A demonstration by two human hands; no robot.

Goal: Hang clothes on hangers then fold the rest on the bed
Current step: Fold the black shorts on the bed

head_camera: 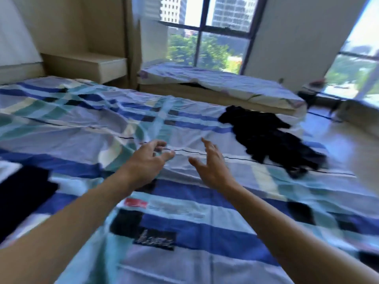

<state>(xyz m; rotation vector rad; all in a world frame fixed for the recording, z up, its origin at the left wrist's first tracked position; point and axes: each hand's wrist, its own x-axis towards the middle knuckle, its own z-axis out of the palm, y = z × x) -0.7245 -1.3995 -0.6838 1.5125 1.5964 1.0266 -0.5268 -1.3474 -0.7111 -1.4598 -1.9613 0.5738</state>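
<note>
Bed point(184, 226): blue, teal and white plaid sheet, wrinkled; picture blurred.
Left hand point(146, 160): reaching over mid-bed, fingers loosely curved and apart, holding nothing. Cannot tell if it touches the sheet.
Right hand point(212, 163): just beside the left, fingers spread wide, holding nothing.
Black garment point(266, 140): crumpled on the bed's right side, near the edge, apart from both hands.
Dark cloth point(22, 193): lying flat at the bed's left edge.
Window seat cushion point(215, 83): beyond the bed, below the window point(205, 37).
</note>
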